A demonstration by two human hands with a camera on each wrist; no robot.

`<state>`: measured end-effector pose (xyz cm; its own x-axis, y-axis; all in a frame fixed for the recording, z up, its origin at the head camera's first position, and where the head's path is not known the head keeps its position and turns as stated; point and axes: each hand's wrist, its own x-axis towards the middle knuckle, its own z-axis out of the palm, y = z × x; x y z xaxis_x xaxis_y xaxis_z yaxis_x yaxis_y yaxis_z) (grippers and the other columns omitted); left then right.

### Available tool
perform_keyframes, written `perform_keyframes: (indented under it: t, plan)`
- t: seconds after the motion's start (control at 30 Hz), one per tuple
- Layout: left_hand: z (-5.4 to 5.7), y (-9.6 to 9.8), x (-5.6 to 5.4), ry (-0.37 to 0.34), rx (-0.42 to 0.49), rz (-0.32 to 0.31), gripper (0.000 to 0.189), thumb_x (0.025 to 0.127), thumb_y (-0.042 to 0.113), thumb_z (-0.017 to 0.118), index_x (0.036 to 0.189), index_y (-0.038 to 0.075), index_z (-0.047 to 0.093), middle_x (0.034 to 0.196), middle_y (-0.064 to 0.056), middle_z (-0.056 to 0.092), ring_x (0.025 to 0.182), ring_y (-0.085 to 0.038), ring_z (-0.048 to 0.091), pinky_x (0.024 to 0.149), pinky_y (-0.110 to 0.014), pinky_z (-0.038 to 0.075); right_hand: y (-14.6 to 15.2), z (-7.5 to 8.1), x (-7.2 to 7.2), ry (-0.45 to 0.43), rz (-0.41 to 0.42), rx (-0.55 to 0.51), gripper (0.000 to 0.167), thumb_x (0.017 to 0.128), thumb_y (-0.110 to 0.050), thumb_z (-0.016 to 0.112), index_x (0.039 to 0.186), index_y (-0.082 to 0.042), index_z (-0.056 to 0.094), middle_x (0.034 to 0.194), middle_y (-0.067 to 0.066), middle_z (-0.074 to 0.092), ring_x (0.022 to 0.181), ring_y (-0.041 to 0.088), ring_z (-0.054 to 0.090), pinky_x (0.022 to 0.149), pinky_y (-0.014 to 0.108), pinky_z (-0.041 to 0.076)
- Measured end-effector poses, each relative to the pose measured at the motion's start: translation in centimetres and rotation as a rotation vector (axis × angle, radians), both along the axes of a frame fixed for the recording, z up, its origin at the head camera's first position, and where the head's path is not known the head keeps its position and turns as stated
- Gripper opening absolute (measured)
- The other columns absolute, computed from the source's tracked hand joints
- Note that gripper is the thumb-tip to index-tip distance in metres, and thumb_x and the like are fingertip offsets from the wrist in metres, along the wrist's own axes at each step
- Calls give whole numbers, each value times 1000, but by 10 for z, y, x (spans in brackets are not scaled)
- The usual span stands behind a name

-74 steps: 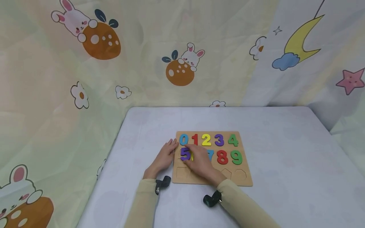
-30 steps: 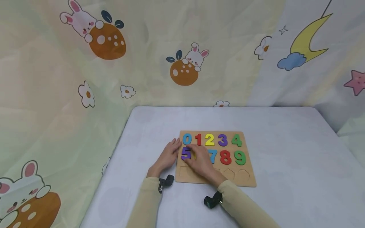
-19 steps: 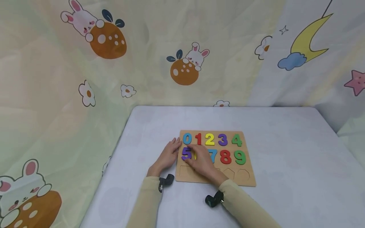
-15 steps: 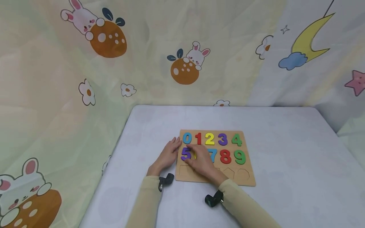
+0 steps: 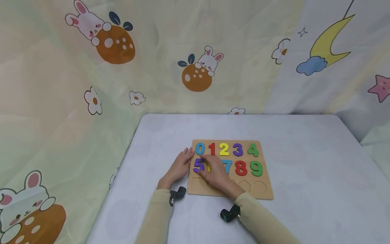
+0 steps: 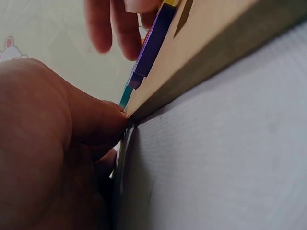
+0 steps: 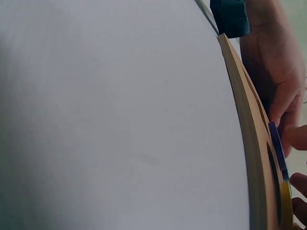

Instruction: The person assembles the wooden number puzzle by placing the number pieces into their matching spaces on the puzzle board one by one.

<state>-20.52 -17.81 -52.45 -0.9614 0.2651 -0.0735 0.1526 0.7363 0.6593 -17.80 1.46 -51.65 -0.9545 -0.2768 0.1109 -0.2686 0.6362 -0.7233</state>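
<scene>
A wooden number puzzle board (image 5: 264,189) lies on the white-covered table. My right hand (image 5: 217,172) is over its left part, thumb and index finger holding the purple number 5 (image 5: 198,165) at its lower and upper ends. The fingers' exact contact is hard to see. That hand mostly covers the yellow piece beside the 5 and part of the blue 7 (image 5: 227,166). My left hand (image 5: 179,164) rests flat by the board's left edge with its fingers straight. In the left wrist view its thumb (image 6: 103,122) touches the board's corner.
On the board's top row sit the blue 0 (image 5: 200,148), red 1 (image 5: 212,149), yellow 2 (image 5: 224,149), purple 3 (image 5: 238,149) and green 4 (image 5: 253,149). The red 8 (image 5: 241,168) and green 9 (image 5: 256,168) are at the right. Shape recesses (image 5: 244,185) line the near row.
The purple 5 has shifted slightly left and toward the near side on the board, the right hand staying around it. The left hand keeps its place. The whole view has shifted a little.
</scene>
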Motion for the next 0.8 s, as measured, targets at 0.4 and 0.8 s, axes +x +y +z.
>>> perform_keyframes:
  t: [0.4, 0.8]
  plan:
    - [-1, -2, 1, 12, 17, 7, 45, 102, 7, 41, 147, 10, 42, 158, 1, 29, 149, -20, 17, 123, -39, 11, 33, 8, -1, -15, -62, -37, 45, 90, -23, 71, 132, -18, 59, 133, 0, 58, 128, 25, 50, 106, 49, 46]
    - [1, -7, 0, -36, -8, 39, 44, 104, 12, 39, 148, 14, 42, 159, 2, 28, 149, -21, 16, 123, -43, 13, 83, 27, -6, 59, -54, 133, 45, 91, -20, 69, 133, -14, 56, 137, 7, 53, 118, 29, 56, 95, 49, 53]
